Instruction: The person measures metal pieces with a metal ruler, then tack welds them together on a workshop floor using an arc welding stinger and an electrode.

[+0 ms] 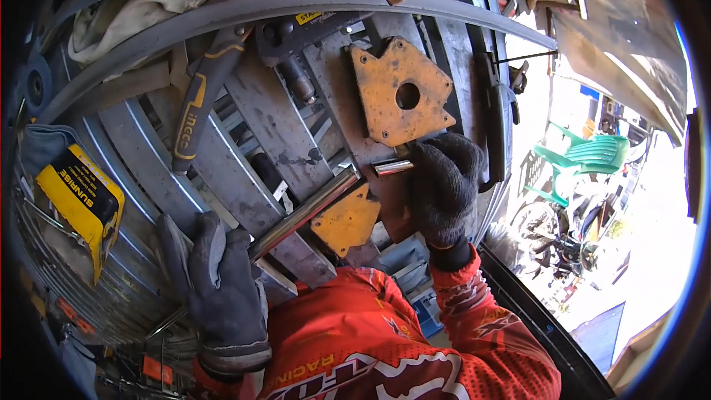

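My right hand (448, 185), in a dark knit glove, has its fingers curled at the end of a short shiny metal tube (392, 168). A longer shiny metal tube (307, 211) lies slanted across the slatted metal bench (278, 130), its upper end close to the short one. At its lower end is my left hand (222, 289) in a grey glove, fingers stretched out and apart, fingertips right beside the tube. A large orange welding magnet (378, 92) rests just above my right hand. A smaller orange welding magnet (344, 222) sits alongside the long tube.
Pliers with a grey and yellow handle (200, 104) lie at upper left. A curved metal bar (296, 1) spans the far side. A yellow and black box (85, 189) stands at left. A green plastic chair (585, 154) is outside, at right.
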Demonstrator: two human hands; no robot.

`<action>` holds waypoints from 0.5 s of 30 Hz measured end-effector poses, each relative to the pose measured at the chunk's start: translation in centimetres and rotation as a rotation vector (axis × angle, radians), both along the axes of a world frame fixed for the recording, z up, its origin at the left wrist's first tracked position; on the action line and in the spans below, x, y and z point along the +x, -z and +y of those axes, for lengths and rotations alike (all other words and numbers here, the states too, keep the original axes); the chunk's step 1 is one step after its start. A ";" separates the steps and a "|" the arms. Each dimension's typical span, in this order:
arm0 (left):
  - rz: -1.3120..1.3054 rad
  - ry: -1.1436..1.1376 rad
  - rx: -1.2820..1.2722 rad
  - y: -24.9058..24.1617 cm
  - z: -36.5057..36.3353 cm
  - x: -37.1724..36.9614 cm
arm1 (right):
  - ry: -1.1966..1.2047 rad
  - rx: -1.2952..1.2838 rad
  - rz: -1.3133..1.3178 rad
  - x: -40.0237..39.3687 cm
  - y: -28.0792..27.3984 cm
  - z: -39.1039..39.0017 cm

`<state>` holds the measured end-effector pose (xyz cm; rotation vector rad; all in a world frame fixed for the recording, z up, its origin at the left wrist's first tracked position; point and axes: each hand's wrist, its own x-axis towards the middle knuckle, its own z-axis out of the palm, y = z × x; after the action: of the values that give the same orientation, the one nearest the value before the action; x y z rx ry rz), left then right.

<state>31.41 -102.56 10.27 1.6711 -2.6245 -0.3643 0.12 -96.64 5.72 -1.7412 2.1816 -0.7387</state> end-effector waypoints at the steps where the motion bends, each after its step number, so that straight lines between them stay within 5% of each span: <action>1: -0.031 -0.013 0.014 -0.2 0.0 0.0 | -0.001 0.000 -0.004 0.0 0.1 0.1; 15: 0.120 -0.241 0.135 2.3 2.6 1.9 | -0.019 -0.088 0.024 -0.3 1.0 0.4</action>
<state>33.28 -99.96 8.02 1.9122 -2.3276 -0.6236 -0.19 -96.20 4.73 -1.8193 2.1752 -0.8255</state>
